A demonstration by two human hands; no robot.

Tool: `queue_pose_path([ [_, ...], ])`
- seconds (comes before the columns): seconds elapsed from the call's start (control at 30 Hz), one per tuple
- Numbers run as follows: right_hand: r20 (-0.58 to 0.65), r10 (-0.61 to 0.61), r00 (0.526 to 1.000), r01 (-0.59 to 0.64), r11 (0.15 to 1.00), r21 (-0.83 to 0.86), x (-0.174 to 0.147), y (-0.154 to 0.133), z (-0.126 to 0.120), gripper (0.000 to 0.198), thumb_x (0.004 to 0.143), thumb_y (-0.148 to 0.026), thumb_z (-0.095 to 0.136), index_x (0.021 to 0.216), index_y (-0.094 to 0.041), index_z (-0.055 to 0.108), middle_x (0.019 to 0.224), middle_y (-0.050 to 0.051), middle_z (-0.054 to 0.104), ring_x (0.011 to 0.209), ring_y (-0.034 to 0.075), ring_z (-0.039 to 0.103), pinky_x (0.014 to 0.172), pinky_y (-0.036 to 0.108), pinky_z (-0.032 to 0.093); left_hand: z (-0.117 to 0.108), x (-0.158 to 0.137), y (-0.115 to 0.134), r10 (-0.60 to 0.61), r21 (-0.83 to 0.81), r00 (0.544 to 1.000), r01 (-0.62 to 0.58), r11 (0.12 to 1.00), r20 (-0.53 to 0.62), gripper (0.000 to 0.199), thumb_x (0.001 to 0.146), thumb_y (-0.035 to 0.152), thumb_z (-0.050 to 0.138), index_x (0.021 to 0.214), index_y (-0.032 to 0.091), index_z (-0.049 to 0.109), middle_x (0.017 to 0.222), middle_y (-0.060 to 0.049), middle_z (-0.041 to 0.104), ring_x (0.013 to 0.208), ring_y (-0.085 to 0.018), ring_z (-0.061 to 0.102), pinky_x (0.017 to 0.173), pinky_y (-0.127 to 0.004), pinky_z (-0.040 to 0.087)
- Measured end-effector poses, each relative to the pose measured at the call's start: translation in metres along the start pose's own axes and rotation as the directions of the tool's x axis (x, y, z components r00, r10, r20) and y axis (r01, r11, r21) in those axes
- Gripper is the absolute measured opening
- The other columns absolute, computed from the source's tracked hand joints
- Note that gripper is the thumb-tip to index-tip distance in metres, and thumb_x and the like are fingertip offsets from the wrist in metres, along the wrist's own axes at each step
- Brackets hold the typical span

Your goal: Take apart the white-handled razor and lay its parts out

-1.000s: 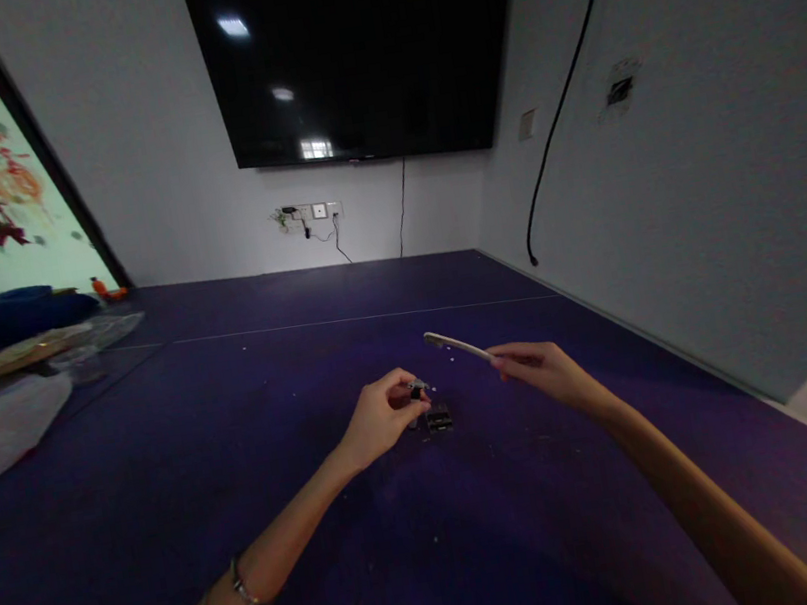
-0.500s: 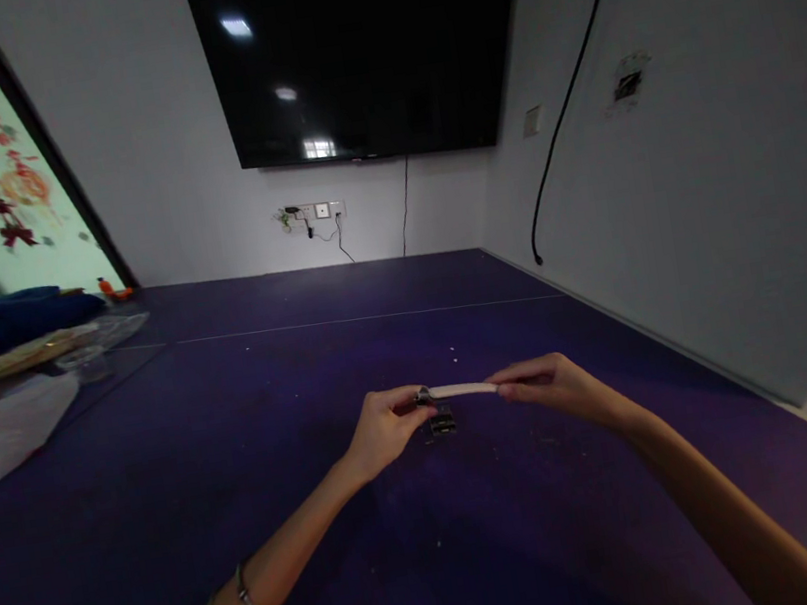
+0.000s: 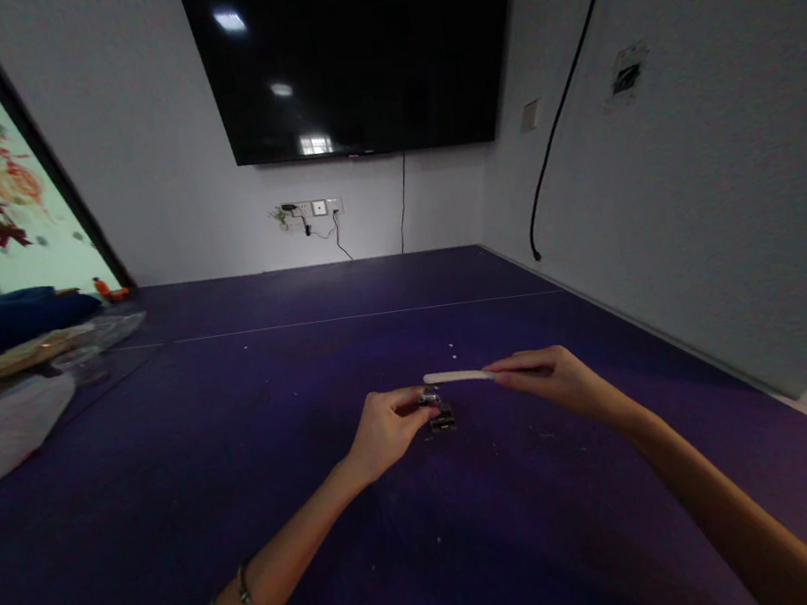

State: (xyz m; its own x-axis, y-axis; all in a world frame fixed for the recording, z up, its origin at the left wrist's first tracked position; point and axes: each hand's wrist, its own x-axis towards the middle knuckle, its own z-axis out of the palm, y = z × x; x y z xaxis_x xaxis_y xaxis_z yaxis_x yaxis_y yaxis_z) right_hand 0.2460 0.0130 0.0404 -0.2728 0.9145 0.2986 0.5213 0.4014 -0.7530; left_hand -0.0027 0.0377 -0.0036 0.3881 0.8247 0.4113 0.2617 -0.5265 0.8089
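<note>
My left hand [image 3: 390, 428] pinches a small shiny metal piece [image 3: 429, 398] between thumb and fingers; its exact kind is too small to make out. My right hand [image 3: 548, 380] grips the right end of a slim, slightly curved white strip [image 3: 456, 376], held almost level. The strip's free left end hangs just above the metal piece and my left fingertips. Directly below, a small dark object [image 3: 443, 422] with lighter marks lies on the purple surface [image 3: 412, 564], partly covered by my left fingers.
Clear plastic [image 3: 116, 330], a white bag [image 3: 5, 433] and dark blue cloth [image 3: 30, 316] lie at the far left. A black cable [image 3: 568, 81] hangs along the right wall. Beyond the surface are wall sockets [image 3: 320, 208] and a large screen [image 3: 365, 45].
The white strip's left end has risen from the metal piece in my left hand and now sits above it. Both hands stay in nearly the same places.
</note>
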Motion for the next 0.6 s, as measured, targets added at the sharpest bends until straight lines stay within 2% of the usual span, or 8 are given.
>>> queue_pose_path([
  [0.1, 0.029, -0.036, 0.999, 0.037, 0.999, -0.028, -0.001, -0.003, -0.001, 0.028, 0.078, -0.04, 0.059, 0.097, -0.024, 0.071, 0.095, 0.004, 0.071, 0.089, 0.02, 0.064, 0.077, 0.03, 0.049, 0.0, 0.0, 0.001, -0.009, -0.004, 1.0, 0.009, 1.0, -0.001, 0.012, 0.073, 0.019, 0.064, 0.082, 0.018, 0.072, 0.081, -0.002, 0.073, 0.074, -0.018, 0.066, 0.073, -0.028, 0.052],
  [0.27, -0.037, -0.056, 0.998, 0.052, 0.993, -0.103, -0.002, -0.006, -0.001, 0.03, 0.08, -0.041, 0.057, 0.098, -0.023, 0.071, 0.093, 0.006, 0.07, 0.087, 0.021, 0.063, 0.077, 0.031, 0.049, -0.001, 0.0, 0.001, -0.008, 0.003, 1.0, 0.008, 1.0, -0.028, 0.011, 0.073, 0.021, 0.066, 0.082, 0.017, 0.072, 0.081, -0.002, 0.073, 0.076, -0.018, 0.067, 0.074, -0.029, 0.051],
  [0.43, 0.018, -0.079, 0.997, 0.08, 0.993, -0.089, -0.003, -0.011, 0.0, 0.029, 0.08, -0.041, 0.056, 0.099, -0.024, 0.071, 0.092, 0.005, 0.07, 0.085, 0.02, 0.063, 0.074, 0.03, 0.048, -0.003, 0.0, -0.001, -0.007, 0.018, 1.0, 0.007, 1.0, -0.021, 0.014, 0.074, 0.026, 0.065, 0.084, 0.019, 0.071, 0.08, -0.002, 0.072, 0.075, -0.018, 0.066, 0.073, -0.029, 0.051],
  [0.6, -0.048, -0.066, 0.997, 0.061, 0.993, -0.097, -0.003, -0.011, -0.001, 0.03, 0.079, -0.042, 0.056, 0.097, -0.024, 0.071, 0.093, 0.006, 0.07, 0.088, 0.021, 0.062, 0.077, 0.033, 0.048, -0.003, -0.001, -0.002, -0.012, 0.0, 1.0, 0.012, 1.0, -0.024, 0.013, 0.073, 0.025, 0.066, 0.082, 0.018, 0.071, 0.08, -0.002, 0.072, 0.075, -0.018, 0.066, 0.073, -0.03, 0.052],
])
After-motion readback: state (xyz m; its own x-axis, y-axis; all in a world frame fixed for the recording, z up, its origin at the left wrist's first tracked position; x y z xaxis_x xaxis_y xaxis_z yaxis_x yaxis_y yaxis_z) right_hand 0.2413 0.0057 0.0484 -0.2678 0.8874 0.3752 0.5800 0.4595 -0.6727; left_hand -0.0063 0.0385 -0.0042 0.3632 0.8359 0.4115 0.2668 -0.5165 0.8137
